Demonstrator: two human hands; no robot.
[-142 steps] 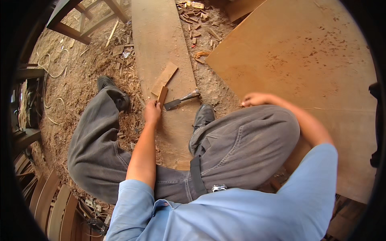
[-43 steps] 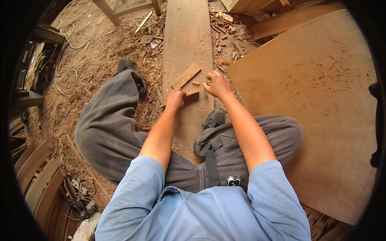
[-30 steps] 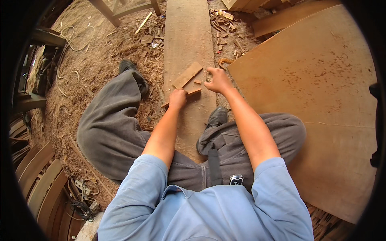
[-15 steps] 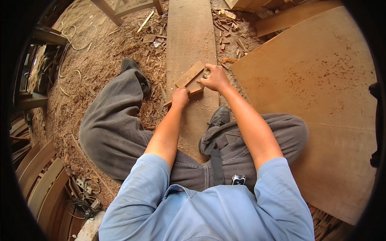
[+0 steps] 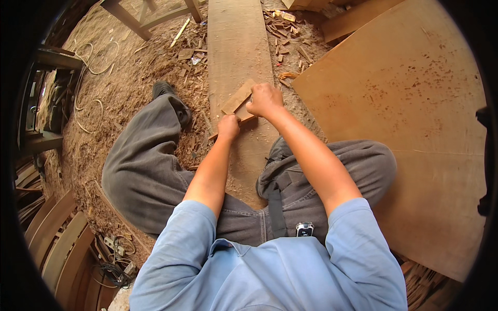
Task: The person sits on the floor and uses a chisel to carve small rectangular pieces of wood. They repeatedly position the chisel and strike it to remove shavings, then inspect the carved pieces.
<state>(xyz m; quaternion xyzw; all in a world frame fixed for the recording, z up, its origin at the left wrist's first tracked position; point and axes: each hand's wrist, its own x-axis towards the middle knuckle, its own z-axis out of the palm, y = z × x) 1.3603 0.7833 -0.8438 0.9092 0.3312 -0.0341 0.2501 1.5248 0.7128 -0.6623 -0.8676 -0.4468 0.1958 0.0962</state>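
Observation:
My left hand (image 5: 228, 127) is closed on a narrow wooden strip (image 5: 248, 118) that lies aslant over a long wooden plank (image 5: 239, 46). Just beyond it, a short flat piece of wood (image 5: 238, 97) rests at an angle on the plank. My right hand (image 5: 265, 99) is closed at the right end of these pieces, knuckles up. Its fingers hide whatever they grip.
A large brown sheet of plywood (image 5: 394, 119) spreads out on the right. Wood scraps (image 5: 282, 36) and shavings litter the ground beside the plank. A wooden frame (image 5: 145, 20) stands at far left, pale cord (image 5: 96, 70) nearby. Curved wooden pieces (image 5: 65, 249) lean at lower left.
My right hand has turned over and moved slightly toward the left hand, its fingers now hidden. My left hand keeps its grip on the strip. The whole view has shifted a little.

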